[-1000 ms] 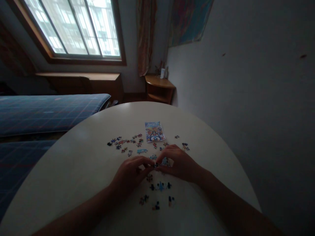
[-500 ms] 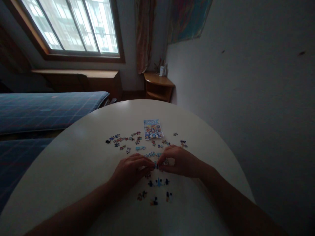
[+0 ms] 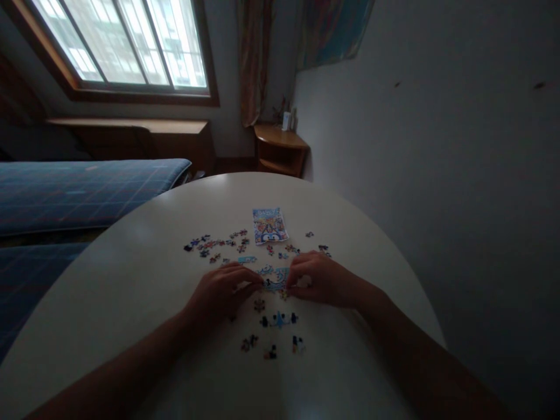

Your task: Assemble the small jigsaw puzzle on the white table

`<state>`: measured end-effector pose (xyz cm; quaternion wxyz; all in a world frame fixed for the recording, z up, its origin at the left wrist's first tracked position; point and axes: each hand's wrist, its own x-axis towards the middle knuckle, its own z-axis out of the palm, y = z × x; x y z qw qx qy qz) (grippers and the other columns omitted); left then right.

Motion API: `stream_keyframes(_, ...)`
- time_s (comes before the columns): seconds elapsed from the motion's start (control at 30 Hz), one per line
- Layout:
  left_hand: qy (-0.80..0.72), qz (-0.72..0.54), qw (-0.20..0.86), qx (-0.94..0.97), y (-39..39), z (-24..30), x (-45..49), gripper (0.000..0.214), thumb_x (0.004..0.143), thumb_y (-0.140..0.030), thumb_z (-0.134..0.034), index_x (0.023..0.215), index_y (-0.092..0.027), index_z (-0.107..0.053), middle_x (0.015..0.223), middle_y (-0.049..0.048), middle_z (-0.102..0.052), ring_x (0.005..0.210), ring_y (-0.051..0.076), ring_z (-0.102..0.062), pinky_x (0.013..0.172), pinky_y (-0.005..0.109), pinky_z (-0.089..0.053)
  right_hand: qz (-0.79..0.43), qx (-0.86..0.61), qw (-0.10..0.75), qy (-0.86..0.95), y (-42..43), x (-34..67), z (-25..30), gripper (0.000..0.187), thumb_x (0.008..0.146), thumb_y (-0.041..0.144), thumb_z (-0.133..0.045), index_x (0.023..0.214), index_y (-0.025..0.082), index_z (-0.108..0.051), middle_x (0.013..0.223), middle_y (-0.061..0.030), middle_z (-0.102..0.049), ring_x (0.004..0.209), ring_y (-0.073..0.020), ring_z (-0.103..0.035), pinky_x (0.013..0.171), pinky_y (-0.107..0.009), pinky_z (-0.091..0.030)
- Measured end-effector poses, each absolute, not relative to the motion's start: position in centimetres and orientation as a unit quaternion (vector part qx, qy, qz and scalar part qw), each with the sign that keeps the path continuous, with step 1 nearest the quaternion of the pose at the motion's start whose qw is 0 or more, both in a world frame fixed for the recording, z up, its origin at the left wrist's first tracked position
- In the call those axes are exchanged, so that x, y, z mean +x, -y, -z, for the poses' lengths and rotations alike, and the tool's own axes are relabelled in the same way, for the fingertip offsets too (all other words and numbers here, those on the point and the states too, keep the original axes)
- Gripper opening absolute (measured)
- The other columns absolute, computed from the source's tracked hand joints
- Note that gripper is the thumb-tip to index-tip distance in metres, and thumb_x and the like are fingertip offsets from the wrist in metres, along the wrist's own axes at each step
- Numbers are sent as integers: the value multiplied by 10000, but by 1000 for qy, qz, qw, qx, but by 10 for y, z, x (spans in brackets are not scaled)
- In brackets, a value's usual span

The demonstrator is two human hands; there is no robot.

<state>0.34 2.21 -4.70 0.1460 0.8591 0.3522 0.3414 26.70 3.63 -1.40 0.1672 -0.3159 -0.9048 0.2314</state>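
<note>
On the round white bench (image 3: pixel 135 274), a flat light-blue jigsaw section (image 3: pixel 276 280) is being closely flanked by the bare left hand (image 3: pixel 225 286) and bare right hand (image 3: pixel 322 279); whether either narrow grip is holding it can't be told.

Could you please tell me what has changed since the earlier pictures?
The bare left hand has moved left and the bare right hand right, parting to show more of the pale-blue jigsaw pieces between them; any release is unclear. The rectangular, colourful printed sheet stayed put.
</note>
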Motion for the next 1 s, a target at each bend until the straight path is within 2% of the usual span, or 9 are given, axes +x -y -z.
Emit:
stream_keyframes(0.13, -247, -302, 154, 908, -24, 38, -10, 104, 952, -253, -607, 944, -206, -699, 886, 11, -743, 821, 134, -672, 741, 243, -549, -206, -330, 178, 904, -32, 255, 18, 26, 844, 233, -709, 841, 208, -707, 833, 2, -685, 801, -130, -624, 851, -308, -422)
stream_keyframes(0.3, -152, -249, 151, 945, -20, 29, -15, 85, 957, -237, -608, 979, -213, -687, 936, 7, -743, 832, 130, -653, 712, 226, -511, -192, -297, 183, 917, -26, 245, 23, 79, 824, 277, -738, 858, 216, -701, 873, -6, -685, 848, -148, -616, 841, -308, -413)
stream_keyframes(0.67, -144, -195, 121, 963, -20, 32, -16, 116, 965, -246, -586, 960, -227, -700, 886, 0, -722, 776, 131, -630, 659, 236, -451, -230, -267, 146, 924, -20, 242, 18, 225, 758, 285, -789, 958, 234, -700, 996, -8, -685, 976, -171, -602, 973, -362, -368)
stream_keyframes(0.87, -150, -190, 99, 965, -18, 32, -15, 129, 974, -249, -566, 917, -224, -679, 871, -18, -712, 754, 124, -619, 631, 242, -428, -213, -257, 157, 930, -19, 239, 20, 201, 832, 327, -723, 1013, 242, -707, 1018, -30, -683, 975, -180, -602, 967, -372, -373)
stream_keyframes(1.0, -150, -189, 76, 967, -18, 31, -15, 156, 979, -262, -553, 884, -219, -668, 829, -12, -694, 734, 122, -604, 626, 239, -419, -170, -278, 174, 929, -19, 234, 28, 290, 824, 409, -722, 1063, 243, -710, 1046, -43, -682, 998, -208, -586, 938, -377, -383)
